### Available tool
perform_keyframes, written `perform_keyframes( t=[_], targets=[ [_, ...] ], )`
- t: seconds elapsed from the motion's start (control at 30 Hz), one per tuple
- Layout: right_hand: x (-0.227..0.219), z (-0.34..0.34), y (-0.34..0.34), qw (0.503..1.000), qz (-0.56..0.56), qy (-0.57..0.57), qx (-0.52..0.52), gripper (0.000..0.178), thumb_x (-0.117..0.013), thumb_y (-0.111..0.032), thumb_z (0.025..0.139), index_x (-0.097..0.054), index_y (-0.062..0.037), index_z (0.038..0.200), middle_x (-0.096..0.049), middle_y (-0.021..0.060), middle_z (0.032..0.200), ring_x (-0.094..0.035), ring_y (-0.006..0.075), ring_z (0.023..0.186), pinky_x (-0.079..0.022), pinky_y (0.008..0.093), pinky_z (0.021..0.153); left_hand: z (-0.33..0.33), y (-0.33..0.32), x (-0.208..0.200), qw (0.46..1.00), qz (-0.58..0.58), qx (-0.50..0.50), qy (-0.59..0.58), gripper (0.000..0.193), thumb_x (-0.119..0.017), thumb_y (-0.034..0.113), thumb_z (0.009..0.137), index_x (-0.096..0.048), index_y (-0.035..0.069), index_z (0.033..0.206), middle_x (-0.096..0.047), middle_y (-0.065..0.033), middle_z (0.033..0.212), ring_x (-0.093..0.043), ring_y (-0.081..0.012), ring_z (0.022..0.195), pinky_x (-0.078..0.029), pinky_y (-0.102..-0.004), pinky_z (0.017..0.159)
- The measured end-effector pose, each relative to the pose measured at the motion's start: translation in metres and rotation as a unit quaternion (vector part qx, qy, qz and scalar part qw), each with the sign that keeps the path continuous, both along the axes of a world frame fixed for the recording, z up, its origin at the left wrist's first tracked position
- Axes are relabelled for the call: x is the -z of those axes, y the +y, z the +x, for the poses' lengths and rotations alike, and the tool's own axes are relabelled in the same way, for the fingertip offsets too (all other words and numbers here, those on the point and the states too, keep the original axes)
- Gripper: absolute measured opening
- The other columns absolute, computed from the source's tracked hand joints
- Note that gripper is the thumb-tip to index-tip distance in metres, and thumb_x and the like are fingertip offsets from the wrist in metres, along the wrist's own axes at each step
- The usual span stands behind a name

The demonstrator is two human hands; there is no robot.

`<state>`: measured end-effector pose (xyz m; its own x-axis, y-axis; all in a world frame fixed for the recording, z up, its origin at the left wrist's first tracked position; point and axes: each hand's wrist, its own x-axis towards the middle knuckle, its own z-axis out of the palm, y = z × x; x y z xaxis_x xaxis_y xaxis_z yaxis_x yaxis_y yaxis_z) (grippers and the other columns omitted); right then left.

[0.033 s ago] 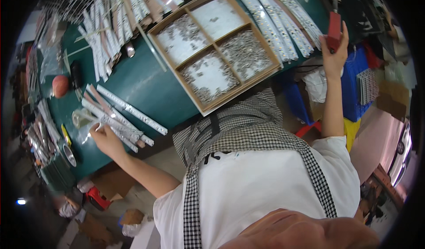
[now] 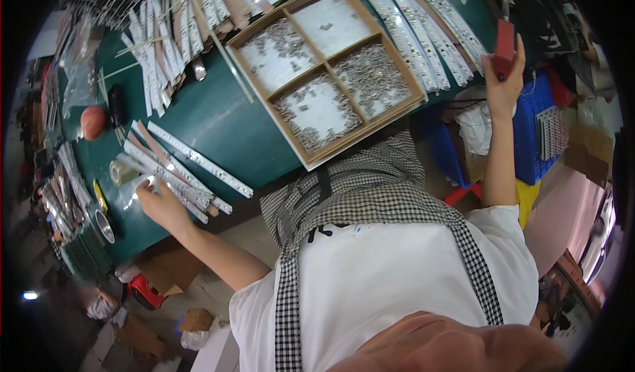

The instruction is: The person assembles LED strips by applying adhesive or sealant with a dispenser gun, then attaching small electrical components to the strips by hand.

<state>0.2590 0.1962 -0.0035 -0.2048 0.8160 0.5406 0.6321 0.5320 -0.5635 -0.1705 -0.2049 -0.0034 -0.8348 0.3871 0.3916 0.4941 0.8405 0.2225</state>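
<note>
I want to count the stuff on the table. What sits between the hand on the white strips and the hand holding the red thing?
In the head view, a wooden tray of small metal bits sits between the left hand and the right hand.

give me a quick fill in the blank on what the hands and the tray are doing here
1. The right hand is raised, holding a ____ coloured tool.
2. The left hand rests on a bundle of long white strips lying on the ____ table.
3. The shallow wooden tray is split into ____ compartments of small parts.

Missing words: red; green; four
</note>
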Motion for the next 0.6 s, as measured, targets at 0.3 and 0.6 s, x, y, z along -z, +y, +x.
perform_keyframes(
  t=[0.3, 0.6],
  targets=[
    [-0.016, -0.018, -0.062, 0.972, -0.045, 0.228, 0.019, 0.049, -0.066, 0.004, 0.074, -0.044, -0.001, 0.118, -0.055, 0.0065, 0.099, -0.055, 0.0109, 0.083, -0.047, 0.0235, 0.073, 0.131, 0.157, -0.024, 0.865, 0.264, 0.273, -0.327, 0.021, -0.059, 0.005, 0.078, -0.057, 0.002, 0.098, -0.061, -0.0072, 0.09, -0.057, -0.0144, 0.077, -0.045, -0.0259, 0.066],
    [-0.018, -0.06, -0.16, 0.909, -0.306, 0.265, -0.098, 0.039, -0.056, 0.007, 0.079, -0.038, -0.0007, 0.113, -0.052, 0.0074, 0.091, -0.053, 0.0115, 0.078, -0.044, 0.0215, 0.066, 0.206, 0.222, -0.016, 0.496, 0.417, 0.292, -0.703, 0.054, -0.058, 0.005, 0.082, -0.029, -0.005, 0.126, -0.061, -0.0149, 0.089, -0.057, -0.0124, 0.071, -0.045, -0.0216, 0.061]
  ],
)
